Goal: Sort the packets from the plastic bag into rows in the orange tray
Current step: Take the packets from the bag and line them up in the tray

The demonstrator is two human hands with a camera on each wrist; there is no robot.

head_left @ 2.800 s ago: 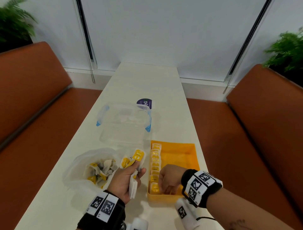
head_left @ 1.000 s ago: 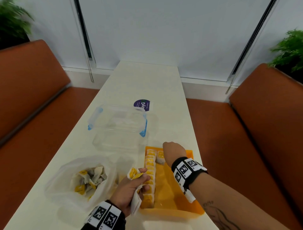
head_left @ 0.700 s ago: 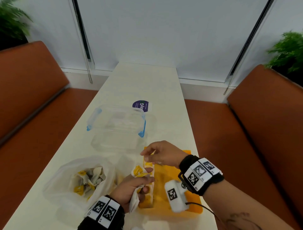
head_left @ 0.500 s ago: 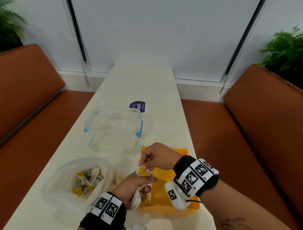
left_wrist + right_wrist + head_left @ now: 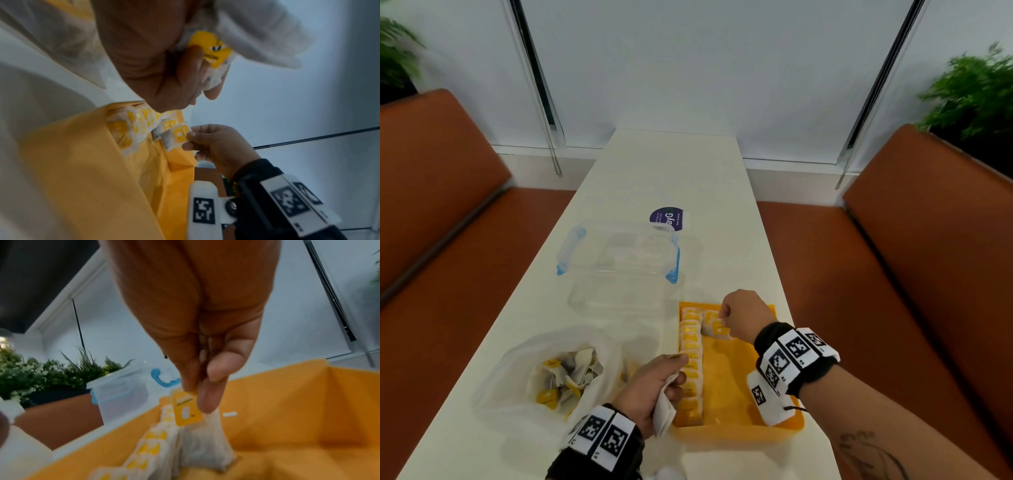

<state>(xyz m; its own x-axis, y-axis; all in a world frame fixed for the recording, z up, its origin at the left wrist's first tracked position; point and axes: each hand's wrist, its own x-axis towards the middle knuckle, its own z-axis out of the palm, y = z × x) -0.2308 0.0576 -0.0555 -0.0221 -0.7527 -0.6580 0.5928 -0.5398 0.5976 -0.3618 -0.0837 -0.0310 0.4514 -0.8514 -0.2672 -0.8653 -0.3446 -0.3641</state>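
Note:
An orange tray (image 5: 736,383) lies on the white table with a row of yellow-tagged packets (image 5: 691,359) along its left wall. My right hand (image 5: 739,317) hovers at the tray's far end and pinches one packet (image 5: 202,441) by its yellow tag, lowering it beside another at the far end of the tray, right of the row. My left hand (image 5: 654,387) rests by the tray's left edge, gripping a few packets (image 5: 209,48) in its curled fingers. The clear plastic bag (image 5: 544,370) with several more packets lies to the left.
A clear lidded container with blue clips (image 5: 619,260) stands just beyond the tray. A purple round sticker (image 5: 667,217) lies farther back. Brown benches (image 5: 914,274) flank the narrow table. Plants (image 5: 976,92) stand in the corners.
My right hand took a packet from my left hand's bundle and carried it back to the tray's far end. The left hand stayed by the tray's left edge.

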